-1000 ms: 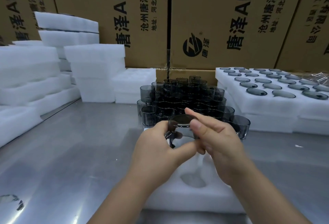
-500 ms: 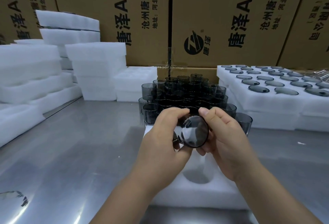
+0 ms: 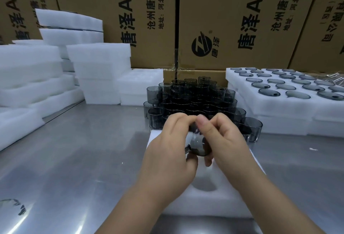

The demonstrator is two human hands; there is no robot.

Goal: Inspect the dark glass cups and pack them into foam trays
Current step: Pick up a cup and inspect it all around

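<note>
You are holding one dark glass cup (image 3: 198, 146).
Your left hand (image 3: 167, 151) and right hand (image 3: 229, 146) are pinching it above the foam tray (image 3: 214, 204) at the table's (image 3: 83, 150) near edge; loose cups (image 3: 193, 99) are standing mid-table, and cartons (image 3: 214, 19) along the far edge are showing "唐泽 AH4".

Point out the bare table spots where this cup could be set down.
Widest: the steel table between the left foam stacks and the foam tray in front. A narrower strip lies right of it, before the filled trays. Crowded: the cup cluster behind.
</note>
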